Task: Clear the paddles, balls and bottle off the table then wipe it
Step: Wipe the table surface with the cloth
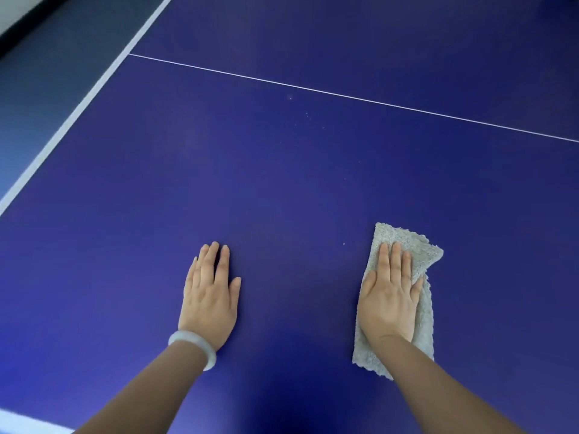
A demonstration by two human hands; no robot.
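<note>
Two flat hands on a blue table, one on a cloth.

The left hand (211, 296) lies palm down at 7 o'clock on the table (282, 183), fingers straight, with a pale bracelet (194, 343) on its wrist. At 5 o'clock the right hand (388, 296) presses flat on a grey folded cloth (419, 245). A thin white line (344, 96) runs from 11 to 3 o'clock, and small pale specks (307, 115) dot the surface near 12 o'clock.

- No text, label, brand, number or sign can be read anywhere: not on the table (282, 183), the cloth (404, 239) or the bracelet (194, 338).
</note>
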